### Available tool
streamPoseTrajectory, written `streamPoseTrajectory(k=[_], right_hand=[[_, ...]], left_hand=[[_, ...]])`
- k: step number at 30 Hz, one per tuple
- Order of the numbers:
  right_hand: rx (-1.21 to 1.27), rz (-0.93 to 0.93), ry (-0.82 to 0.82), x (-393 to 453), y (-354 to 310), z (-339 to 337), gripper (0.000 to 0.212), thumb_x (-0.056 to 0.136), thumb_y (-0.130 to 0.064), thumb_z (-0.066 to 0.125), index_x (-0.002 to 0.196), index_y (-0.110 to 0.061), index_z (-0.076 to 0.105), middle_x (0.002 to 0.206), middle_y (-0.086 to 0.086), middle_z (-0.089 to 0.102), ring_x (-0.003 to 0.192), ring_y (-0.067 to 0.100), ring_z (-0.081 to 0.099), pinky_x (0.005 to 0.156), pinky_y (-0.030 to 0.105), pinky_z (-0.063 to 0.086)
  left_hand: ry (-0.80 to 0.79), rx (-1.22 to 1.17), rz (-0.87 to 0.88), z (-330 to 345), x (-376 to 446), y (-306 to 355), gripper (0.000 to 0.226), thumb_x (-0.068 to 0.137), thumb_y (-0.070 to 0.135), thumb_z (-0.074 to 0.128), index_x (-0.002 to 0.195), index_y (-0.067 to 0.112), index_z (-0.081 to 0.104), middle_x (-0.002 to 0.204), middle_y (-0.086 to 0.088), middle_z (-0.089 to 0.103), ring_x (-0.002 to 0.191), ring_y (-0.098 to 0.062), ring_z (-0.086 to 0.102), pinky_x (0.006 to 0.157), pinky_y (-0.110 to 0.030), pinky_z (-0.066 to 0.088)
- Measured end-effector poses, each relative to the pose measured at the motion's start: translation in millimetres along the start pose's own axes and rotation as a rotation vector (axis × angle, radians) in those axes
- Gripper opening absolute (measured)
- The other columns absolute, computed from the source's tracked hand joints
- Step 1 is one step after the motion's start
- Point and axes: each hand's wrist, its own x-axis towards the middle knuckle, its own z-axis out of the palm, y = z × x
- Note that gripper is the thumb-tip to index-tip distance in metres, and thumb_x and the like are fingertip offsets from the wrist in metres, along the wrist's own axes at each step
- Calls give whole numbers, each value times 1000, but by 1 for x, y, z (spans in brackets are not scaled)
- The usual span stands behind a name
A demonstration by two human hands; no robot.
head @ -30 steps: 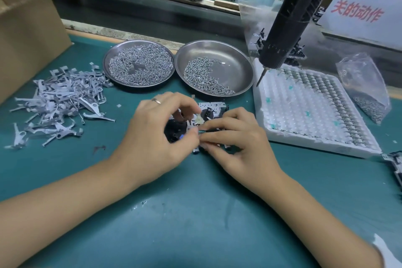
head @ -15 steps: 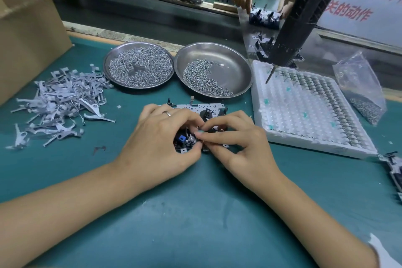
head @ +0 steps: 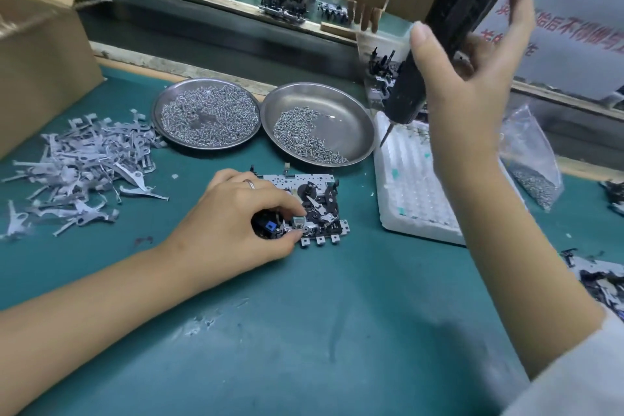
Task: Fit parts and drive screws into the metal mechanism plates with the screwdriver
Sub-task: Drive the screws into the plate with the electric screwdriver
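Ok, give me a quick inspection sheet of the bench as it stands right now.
Surface: green mat, scuffed.
Job's things: mechanism plate flat on the mat; black screwdriver hanging over the white tray.
Clutter: two steel dishes of screws, pile of grey levers, bag of screws, cardboard box.
Hands: left hand pinches a part on the plate; right hand reaches round the screwdriver, fingers spread.
Cables: nothing seen.
Surroundings: more mechanisms behind the bench; a red-lettered sign.

A factory assembly station: a green-matted surface (head: 304, 331) carries two steel dishes of screws (head: 209, 115), a heap of stamped metal levers (head: 81, 165), a white parts tray (head: 412, 186), a cardboard box (head: 37, 54) and a hanging electric screwdriver (head: 415, 84).
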Motion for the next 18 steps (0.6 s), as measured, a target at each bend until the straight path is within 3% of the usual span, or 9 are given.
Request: streamPoseTrajectory(k=[3,7,10,14,18], right_hand=[[60,-8,18,-1,-7,19,69,90,-12,63,142,-5,18,104,5,58,84,11,61,81,29,53],[276,-9,-41,-15,-18,37,68,85,3,55,141,-2,18,82,15,51,53,21,54,56,33,51],[461,20,-52,-32,-21,48,62,80,5,53,135,-4,26,75,18,48,44,22,47,48,28,44],[574,64,-64,-59,-13,58,28,90,2,55,107,-7,35,53,7,44,35,26,38,40,26,37],[571,104,-76,-68,-9,58,24,90,-4,56,103,-15,39,56,9,46,34,26,40,40,26,37]], left_hand=[[43,-30,-31,3,-1,1,20,65,37,71,83,28,73,75,20,64,78,-3,53,91,-30,35],[68,-64,-51,6,-1,0,19,64,34,72,82,29,73,75,19,65,81,-4,54,91,-28,35],[53,-86,-49,5,-1,-2,19,64,33,73,83,28,73,77,14,69,81,-8,58,92,-31,36],[57,-79,-36,5,0,-2,19,64,33,73,81,25,73,76,16,67,79,-11,58,90,-32,38],[51,-79,-18,4,2,-2,14,64,33,73,77,30,68,72,24,58,76,-8,54,86,-30,37]])
